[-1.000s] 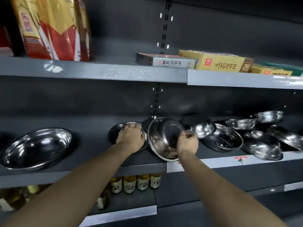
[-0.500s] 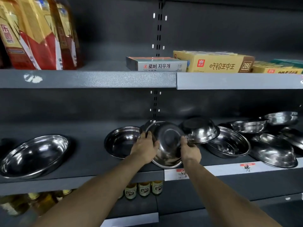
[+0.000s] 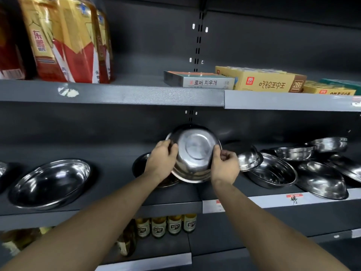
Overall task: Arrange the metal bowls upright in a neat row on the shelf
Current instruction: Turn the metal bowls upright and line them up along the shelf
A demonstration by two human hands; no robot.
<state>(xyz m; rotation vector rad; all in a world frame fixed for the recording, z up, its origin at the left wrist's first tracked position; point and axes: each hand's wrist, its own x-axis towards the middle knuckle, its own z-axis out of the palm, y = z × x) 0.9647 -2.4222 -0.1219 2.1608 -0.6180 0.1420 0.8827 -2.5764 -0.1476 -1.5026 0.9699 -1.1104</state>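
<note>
A steel bowl (image 3: 194, 151) is held up off the dark grey shelf (image 3: 109, 207), its flat underside facing me. My left hand (image 3: 161, 162) grips its left rim and my right hand (image 3: 224, 165) grips its right rim. Behind my left hand another bowl (image 3: 139, 165) rests upright on the shelf, mostly hidden. A wide bowl (image 3: 49, 182) sits upright at the left. To the right lies a jumble of several bowls: one overturned (image 3: 249, 157), one tilted (image 3: 273, 171), another overturned (image 3: 322, 180), and more at the back (image 3: 295, 152).
The upper shelf (image 3: 117, 93) carries red and gold packages (image 3: 64, 40) at the left and flat boxes (image 3: 201, 82) (image 3: 263, 81) at the right. Small bottles (image 3: 166, 225) stand on the shelf below. A price tag (image 3: 294, 198) marks the shelf's front edge.
The bowl has been lifted off the shelf and turned, so its underside faces me. My left hand left the bowl behind it and took the lifted bowl's left rim.
</note>
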